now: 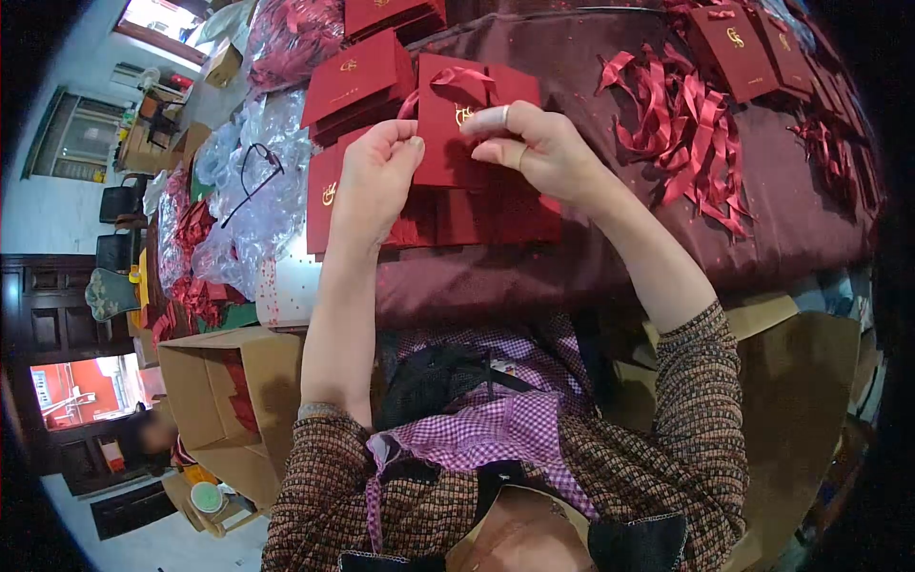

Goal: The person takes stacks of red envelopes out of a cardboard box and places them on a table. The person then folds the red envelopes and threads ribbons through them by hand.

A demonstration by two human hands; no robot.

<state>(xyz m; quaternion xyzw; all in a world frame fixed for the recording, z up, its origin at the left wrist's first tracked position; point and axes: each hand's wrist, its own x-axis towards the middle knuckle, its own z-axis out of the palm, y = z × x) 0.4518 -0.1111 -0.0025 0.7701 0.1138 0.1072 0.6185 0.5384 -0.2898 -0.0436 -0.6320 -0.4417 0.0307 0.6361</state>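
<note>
A dark red paper gift bag [448, 164] with a gold emblem lies in front of me on a stack of similar bags. A red satin ribbon [461, 78] loops at its top. At the bag's left edge my left hand [383, 176] is closed, thumb and forefinger pinching the ribbon's end beside the bag. My right hand [538, 153] is over the bag's right side, thumb and forefinger curled towards each other near the emblem. A pale band wraps its forefinger. Whatever sits between those right fingertips is too small to make out.
Loose red ribbons [677, 143] are heaped on the dark red tablecloth [477, 276] at right. More red bags [734, 52] stand at far right. Clear plastic wrap [257, 210] with eyeglasses [253, 181] lies at left. An open cardboard box [214, 381] stands below, at left.
</note>
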